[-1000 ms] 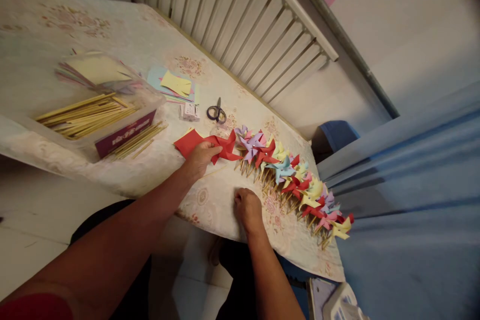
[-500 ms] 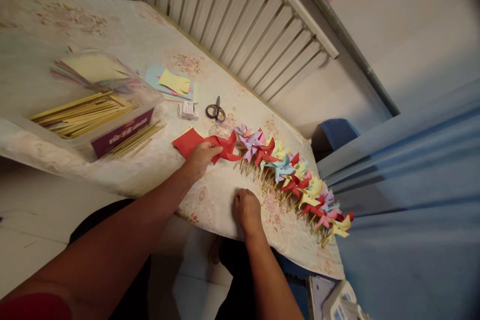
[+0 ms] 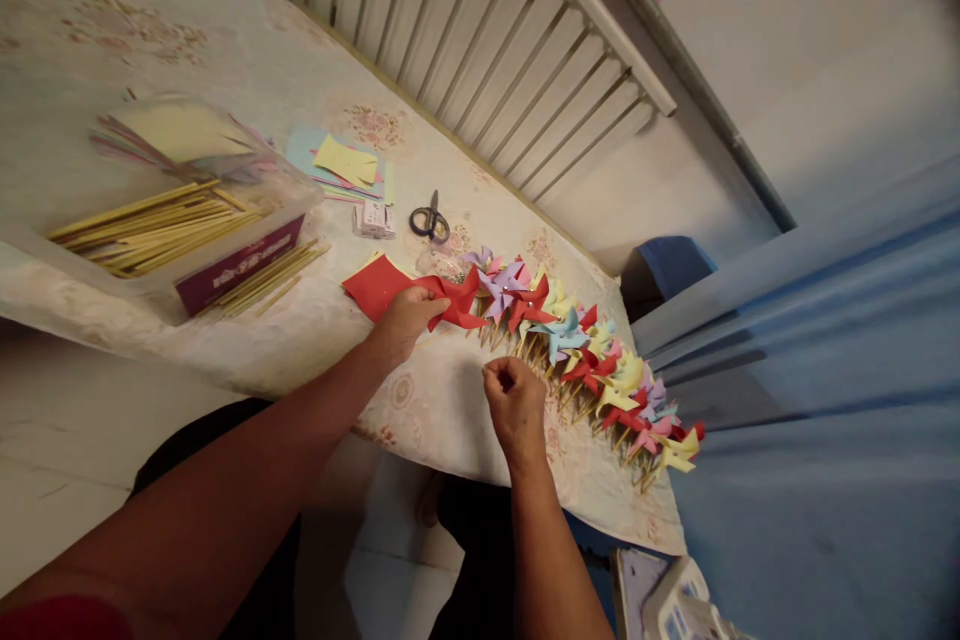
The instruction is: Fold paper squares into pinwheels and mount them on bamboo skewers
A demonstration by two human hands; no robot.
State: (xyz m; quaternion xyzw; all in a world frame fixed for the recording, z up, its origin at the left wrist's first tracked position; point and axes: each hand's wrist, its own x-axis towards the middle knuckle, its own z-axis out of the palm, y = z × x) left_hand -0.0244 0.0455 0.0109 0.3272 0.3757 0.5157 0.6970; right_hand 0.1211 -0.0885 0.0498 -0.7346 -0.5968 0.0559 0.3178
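Note:
My left hand [image 3: 409,315] is closed on a red paper pinwheel [image 3: 463,300], gripping it between thumb and fingers just above the table. Beside that hand lies a red paper square [image 3: 375,288] with a yellow edge showing under it. My right hand [image 3: 517,405] is raised to the right, thumb and fingertips pressed together in a pinch. Whatever it may hold is too small to make out. Just beyond it, a long row of finished pinwheels [image 3: 592,370] in red, yellow, blue, pink and purple lies on their sticks.
Scissors [image 3: 430,218] and a small box [image 3: 373,219] lie behind my left hand, near stacked coloured paper [image 3: 345,165]. At left stands a clear plastic bin [image 3: 247,260] of wooden sticks, with loose sticks [image 3: 274,278] beside it. A radiator [image 3: 480,40] borders the flowered tablecloth [image 3: 225,35].
My right hand has lifted and moved up and to the right, its fingertips now visibly pinched. My left hand has shifted slightly right with the red pinwheel, which has turned a little.

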